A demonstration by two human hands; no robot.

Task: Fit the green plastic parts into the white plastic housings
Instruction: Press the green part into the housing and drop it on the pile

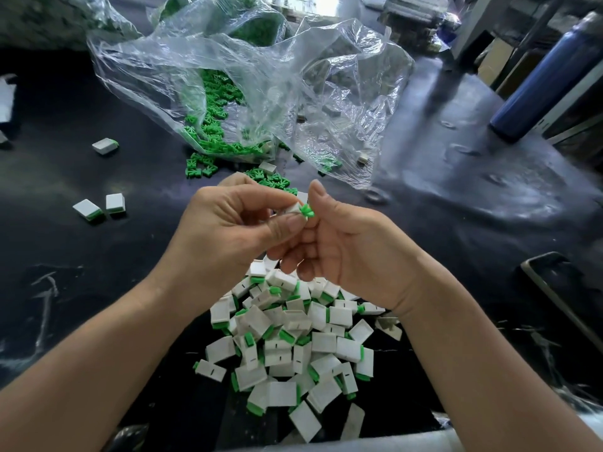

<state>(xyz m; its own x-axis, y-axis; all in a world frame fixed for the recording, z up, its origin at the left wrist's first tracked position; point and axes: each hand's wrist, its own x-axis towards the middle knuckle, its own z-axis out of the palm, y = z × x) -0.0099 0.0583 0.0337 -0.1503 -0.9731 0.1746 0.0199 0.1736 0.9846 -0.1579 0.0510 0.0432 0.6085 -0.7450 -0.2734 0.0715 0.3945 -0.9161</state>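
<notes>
The left hand point(235, 223) pinches a white housing point(291, 208) and the right hand point(342, 246) grips the green part point(307, 212) at its open end, only partly in, it seems; best to keep the part square to the opening and push straight until it seats flush. Below the hands lies a pile of assembled housings point(293, 347) on the dark tabletop point(81, 256). Beyond them loose green parts point(199, 168) spill from a clear plastic bag point(293, 76), and a blue bottle point(548, 73) stands far right.

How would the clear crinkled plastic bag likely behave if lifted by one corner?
Probably floppy: the clear crinkled plastic bag sags in loose folds. Likely to spill: small green plastic parts already lie outside its mouth.
</notes>
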